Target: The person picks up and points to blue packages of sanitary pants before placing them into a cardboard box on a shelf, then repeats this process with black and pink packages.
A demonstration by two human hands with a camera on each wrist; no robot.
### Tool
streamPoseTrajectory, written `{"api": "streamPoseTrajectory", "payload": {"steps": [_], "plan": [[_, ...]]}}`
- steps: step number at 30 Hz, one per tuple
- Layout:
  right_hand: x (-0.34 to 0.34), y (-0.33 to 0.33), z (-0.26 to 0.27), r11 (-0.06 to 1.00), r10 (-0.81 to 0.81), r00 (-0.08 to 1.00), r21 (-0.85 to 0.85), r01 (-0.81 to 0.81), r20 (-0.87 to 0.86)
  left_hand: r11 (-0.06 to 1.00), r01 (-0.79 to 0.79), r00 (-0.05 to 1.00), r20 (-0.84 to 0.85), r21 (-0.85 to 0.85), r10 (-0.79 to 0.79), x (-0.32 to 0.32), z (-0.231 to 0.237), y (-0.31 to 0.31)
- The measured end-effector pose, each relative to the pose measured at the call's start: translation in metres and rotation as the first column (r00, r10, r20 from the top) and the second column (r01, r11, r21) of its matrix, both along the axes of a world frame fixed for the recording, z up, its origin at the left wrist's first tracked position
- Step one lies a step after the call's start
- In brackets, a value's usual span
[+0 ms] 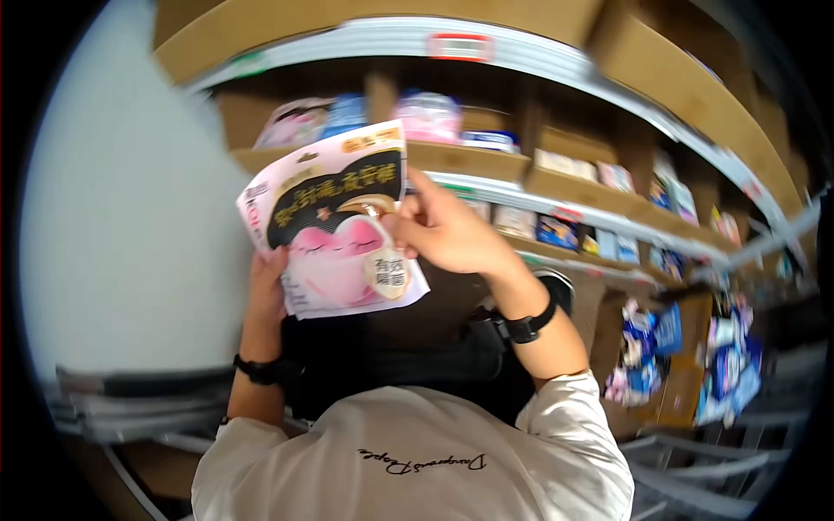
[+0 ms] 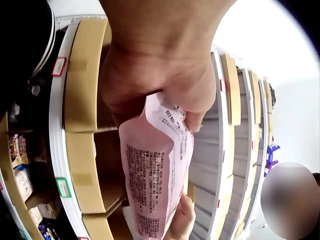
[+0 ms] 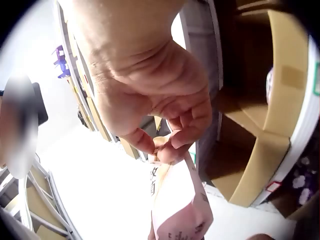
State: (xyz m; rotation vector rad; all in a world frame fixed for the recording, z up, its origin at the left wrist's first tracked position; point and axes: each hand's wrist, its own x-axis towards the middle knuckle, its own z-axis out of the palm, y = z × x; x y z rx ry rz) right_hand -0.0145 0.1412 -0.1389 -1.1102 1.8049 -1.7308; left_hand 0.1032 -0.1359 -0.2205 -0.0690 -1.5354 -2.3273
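A flat pink and black packet (image 1: 339, 234), printed with a sleeping pink heart face and Chinese characters, is held up in front of the chest in the head view. My left hand (image 1: 268, 282) grips its lower left edge, thumb on the printed front. At the right edge my right hand (image 1: 452, 227) pinches the packet, with fingertips by the gold moon. In the left wrist view the packet's pink back (image 2: 145, 185) shows dense small print below the left hand (image 2: 160, 85). The right wrist view has the right hand's thumb and fingertips (image 3: 172, 152) closed on the packet's edge.
Shelves with cardboard bins (image 1: 486, 161) curve across the front, holding pink and blue packets (image 1: 426, 117). Open cartons of packets (image 1: 643, 352) stand low at the right. A pale wall (image 1: 139, 217) is on the left. Another person (image 2: 290, 200) appears at the side.
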Motion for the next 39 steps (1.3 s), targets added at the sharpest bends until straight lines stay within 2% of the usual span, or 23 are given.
{"api": "streamPoseTrajectory", "payload": {"steps": [1,3,4,5,6,7,9,11,12,15,19,21,22,23,25,29,31,32,33,34,35,37,39], "plan": [[-0.011,-0.032,-0.006,0.997,0.079,0.996,-0.010,-0.079,0.047,0.999,-0.034,0.999,0.027,0.039,0.033,0.003,-0.014,-0.027],[-0.029,-0.075,-0.003,0.982,0.139,0.990,0.131,-0.139,0.009,0.990,-0.135,0.991,-0.005,0.038,0.136,0.009,-0.035,-0.065],[-0.040,-0.100,0.004,0.968,0.114,0.994,0.227,-0.110,-0.001,0.984,-0.178,0.983,-0.037,0.030,0.179,0.009,-0.045,-0.084],[-0.059,-0.130,0.000,0.966,0.058,0.994,0.257,-0.032,-0.097,0.979,-0.198,0.979,-0.033,0.040,0.199,0.010,-0.058,-0.107],[-0.091,-0.151,-0.013,0.939,-0.055,0.950,0.306,0.154,-0.307,0.950,-0.302,0.953,-0.004,0.081,0.303,0.006,-0.075,-0.123],[-0.109,-0.189,-0.015,0.886,-0.151,0.836,0.302,0.351,-0.527,0.910,-0.394,0.918,0.008,0.127,0.397,0.012,-0.082,-0.156],[-0.143,-0.236,-0.020,0.735,-0.202,0.736,0.396,0.550,-0.647,0.897,-0.415,0.909,0.042,0.151,0.414,0.014,-0.089,-0.182],[-0.186,-0.274,-0.042,0.639,-0.127,0.804,0.572,0.514,-0.581,0.909,-0.409,0.912,-0.002,0.084,0.411,0.020,-0.078,-0.186],[-0.204,-0.288,-0.056,0.641,-0.124,0.804,0.571,0.512,-0.582,0.902,-0.427,0.904,0.014,0.072,0.427,0.022,-0.085,-0.190],[-0.244,-0.319,-0.090,0.532,-0.168,0.797,0.627,0.569,-0.580,0.877,-0.477,0.878,-0.010,0.063,0.478,0.019,-0.100,-0.194],[-0.272,-0.351,-0.118,0.461,-0.244,0.818,0.680,0.570,-0.520,0.921,-0.362,0.930,-0.003,0.143,0.366,0.015,-0.097,-0.195],[-0.272,-0.358,-0.113,0.381,-0.122,0.844,0.760,0.526,-0.522,0.927,-0.328,0.944,0.018,0.179,0.331,0.009,-0.102,-0.196],[-0.273,-0.362,-0.114,0.403,-0.026,0.820,0.745,0.532,-0.572,0.932,-0.313,0.949,0.027,0.185,0.313,0.011,-0.103,-0.197],[-0.278,-0.368,-0.122,0.403,-0.031,0.821,0.745,0.531,-0.569,0.933,-0.310,0.950,0.028,0.181,0.310,0.011,-0.102,-0.195],[-0.293,-0.383,-0.144,0.312,-0.378,0.766,0.707,0.634,-0.520,0.927,-0.301,0.953,0.030,0.225,0.303,0.010,-0.096,-0.190],[-0.303,-0.378,-0.140,0.324,-0.310,0.833,0.773,0.546,-0.458,0.932,-0.282,0.958,0.023,0.229,0.284,0.013,-0.107,-0.190],[-0.325,-0.378,-0.158,0.539,-0.256,0.867,0.682,0.495,-0.428,0.934,-0.270,0.962,0.017,0.236,0.274,0.014,-0.108,-0.188],[-0.320,-0.376,-0.152,0.540,-0.258,0.866,0.679,0.498,-0.429,0.934,-0.252,0.966,0.015,0.252,0.257,0.014,-0.107,-0.186],[-0.309,-0.372,-0.141,0.722,-0.447,0.891,0.557,0.410,-0.075,0.935,-0.234,0.971,0.012,0.267,0.239,0.013,-0.106,-0.185],[-0.298,-0.366,-0.130,0.852,-0.494,0.810,0.361,0.378,0.317,0.937,-0.230,0.972,0.010,0.262,0.235,0.011,-0.103,-0.184],[-0.289,-0.360,-0.125,0.852,-0.495,0.809,0.358,0.381,0.317,0.953,-0.208,0.977,0.002,0.219,0.213,0.010,-0.103,-0.183],[-0.269,-0.343,-0.113,0.914,-0.332,0.786,-0.030,0.405,0.521,0.967,-0.183,0.982,-0.012,0.176,0.188,0.006,-0.095,-0.176],[-0.223,-0.310,-0.087,0.917,-0.290,0.819,-0.101,0.385,0.495,0.924,-0.152,0.983,-0.048,0.350,0.180,0.003,-0.079,-0.164]]}}
